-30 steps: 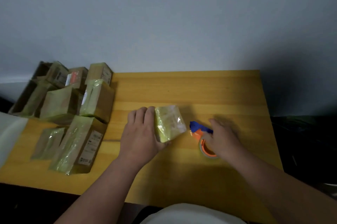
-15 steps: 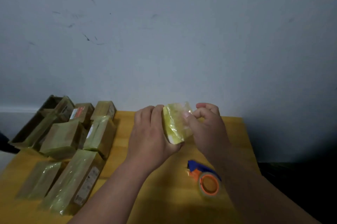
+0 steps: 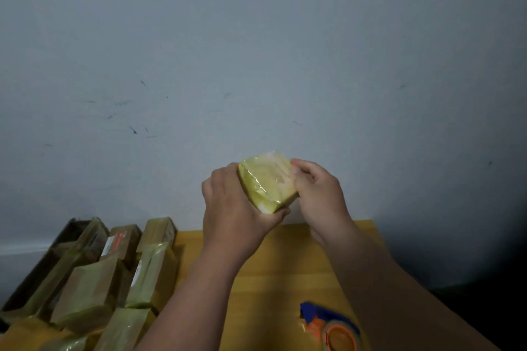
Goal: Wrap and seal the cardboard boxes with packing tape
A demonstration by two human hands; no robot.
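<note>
- Raised higher than half a second ago, the small tape-wrapped box (image 3: 266,181) now sits in front of the grey wall (image 3: 256,51), well above the table, and it has been turned so a broad shiny face looks toward the person.
- At the box's nine o'clock side, the left hand (image 3: 232,203) cups it from behind and below, fingers wrapped round the back and the thumb hooked under the lower corner at about five o'clock.
- At the three o'clock edge, the right hand (image 3: 318,189) has curled fingers pinching the box's right side; I cannot tell whether they hold a loose tape end or just the edge.
- Yellowish clear tape covers the box and wrinkles across its face.
- Below the hands, at six o'clock, lies the yellow wooden table (image 3: 285,279).
- On the table at roughly five o'clock from the box, near the bottom edge of view, rests the tape dispenser (image 3: 330,325), blue at the head with an orange roll core, touched by neither hand.
- Off at seven to eight o'clock, a heap of wrapped cardboard boxes (image 3: 114,276) crowds the table's left end, some with white labels showing.
- Behind that heap, at the far left, an open brown carton (image 3: 40,273) leans against the wall.
</note>
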